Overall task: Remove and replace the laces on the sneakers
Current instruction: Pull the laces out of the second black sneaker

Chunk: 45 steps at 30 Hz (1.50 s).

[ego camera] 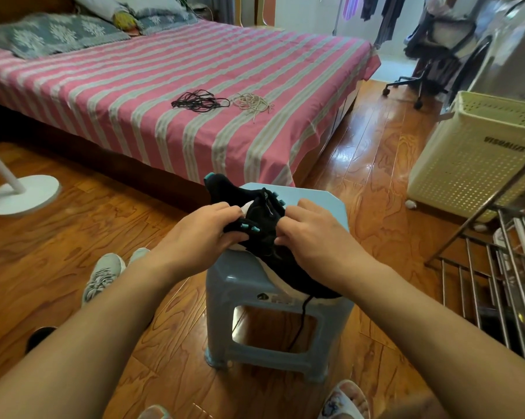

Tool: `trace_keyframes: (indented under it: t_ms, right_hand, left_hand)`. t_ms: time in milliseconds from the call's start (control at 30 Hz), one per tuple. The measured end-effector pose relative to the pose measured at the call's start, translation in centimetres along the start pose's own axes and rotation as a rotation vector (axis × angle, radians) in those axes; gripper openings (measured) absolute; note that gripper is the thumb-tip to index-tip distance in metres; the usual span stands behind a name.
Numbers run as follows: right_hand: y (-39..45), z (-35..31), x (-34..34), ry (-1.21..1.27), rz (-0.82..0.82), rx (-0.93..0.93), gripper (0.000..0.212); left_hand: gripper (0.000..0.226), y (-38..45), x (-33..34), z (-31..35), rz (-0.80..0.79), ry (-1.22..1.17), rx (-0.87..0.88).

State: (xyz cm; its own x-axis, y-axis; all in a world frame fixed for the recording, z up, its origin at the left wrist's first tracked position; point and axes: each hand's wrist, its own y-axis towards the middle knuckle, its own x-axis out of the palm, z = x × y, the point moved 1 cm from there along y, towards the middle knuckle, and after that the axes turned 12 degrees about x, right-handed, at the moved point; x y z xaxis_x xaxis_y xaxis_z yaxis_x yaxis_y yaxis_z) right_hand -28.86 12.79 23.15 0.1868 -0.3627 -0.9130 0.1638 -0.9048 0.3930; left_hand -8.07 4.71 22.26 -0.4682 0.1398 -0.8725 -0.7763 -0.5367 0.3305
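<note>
A black sneaker with teal lace loops and a white sole lies on its side across the top of a pale blue plastic stool, its heel end reaching toward the bed and its toe end hanging over the stool's near edge. The left hand grips the sneaker's upper from the left, fingers curled over the row of teal loops. The right hand comes in from the other side with its fingertips bunched and pinched on the black material at the throat of the shoe — whether they hold the lace itself I cannot tell. A black lace dangles from the toe end down in front of the stool.

On the floor to the left of the stool sits a grey sneaker, laced. On the pink-and-grey striped bedspread beyond lie two loose bundles side by side — black laces and cream laces. A cream perforated laundry basket stands to the right, with a metal rack beside it, and a white round stand base rests on the wooden floor at far left.
</note>
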Motion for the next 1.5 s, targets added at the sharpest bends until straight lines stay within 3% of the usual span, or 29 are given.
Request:
trace_keyframes:
  t_ms: [67,200,300,367,433,500,600,667,800,833,867,933,1000,1067,1200,1267,1400,1500]
  right_hand:
    - [-0.5,1.5,-0.9,0.082,-0.003,-0.039,0.020]
    - [-1.8,7.6,-3.4,0.250,-0.020,0.278,0.011]
    - [-2.0,7.2,-4.2,0.312,0.106,0.416,0.003]
    - [-1.1,3.5,-3.6,0.304,0.105,0.301,0.020]
    - [-0.6,-0.2,-1.6,0.130,0.046,0.119,0.037]
    - [-0.5,-2.2,0.4,-0.036,0.098,0.001,0.026]
    - [-0.4,-1.1,0.5,-0.040,0.148,0.013,0.021]
    - [-0.4,2.0,0.2,0.058,0.158,0.215,0.011]
    - [-1.3,9.7,-1.7,0.214,0.074,1.014,0.009]
    - [-1.4,10.1,-2.0,0.174,0.085,1.069,0.012]
    - [-1.3,9.6,-2.2,0.141,0.142,1.015,0.015]
    - [-0.6,5.7,-2.3,0.228,0.206,0.655,0.015]
    - [-0.3,0.8,-1.1,0.152,0.059,0.299,0.031]
    - [-0.2,-1.7,0.6,-0.076,0.024,0.141,0.044]
    - [-0.9,-3.1,0.3,-0.182,0.174,0.208,0.056]
    - [-1.3,-3.8,0.4,-0.217,0.174,0.239,0.058]
    - [-0.5,-4.1,2.0,-0.283,0.180,0.264,0.029]
    - [0.0,-2.8,0.9,-0.121,0.160,0.269,0.024]
  left_hand:
    - [0.007,-0.1,-0.4,-0.5,0.013,0.011,-0.025]
    - [0.015,-0.8,-1.8,-2.4,0.049,-0.063,-0.115]
    - [0.012,-0.8,-1.3,-1.7,0.024,0.021,-0.084]
    - [0.007,-0.5,-0.8,-0.6,0.054,0.091,-0.055]
    - [0.010,-0.3,-0.4,0.0,0.068,0.122,-0.046]
    - [0.010,-0.4,-0.3,0.0,0.075,0.134,-0.058]
    - [0.008,-0.8,-0.3,-0.2,0.077,0.107,-0.064]
    - [0.009,-0.9,-0.4,-0.2,0.071,0.099,-0.055]
    - [0.008,-0.8,-0.3,0.0,0.066,0.105,-0.058]
    - [0.008,-0.8,-0.3,0.1,0.068,0.110,-0.060]
    - [0.008,-0.8,-0.3,0.1,0.066,0.117,-0.060]
    - [0.010,-0.8,-0.3,0.1,0.063,0.125,-0.061]
    - [0.008,-0.8,-0.3,0.0,0.063,0.124,-0.068]
    - [0.007,-0.8,-0.3,0.1,0.062,0.123,-0.069]
    - [0.008,-0.6,0.1,0.1,0.075,0.127,-0.079]
    - [0.009,-0.3,0.2,0.1,0.082,0.139,-0.081]
    - [0.015,0.0,0.5,0.5,0.099,0.153,-0.083]
    - [0.012,0.0,0.8,0.7,0.112,0.179,-0.079]
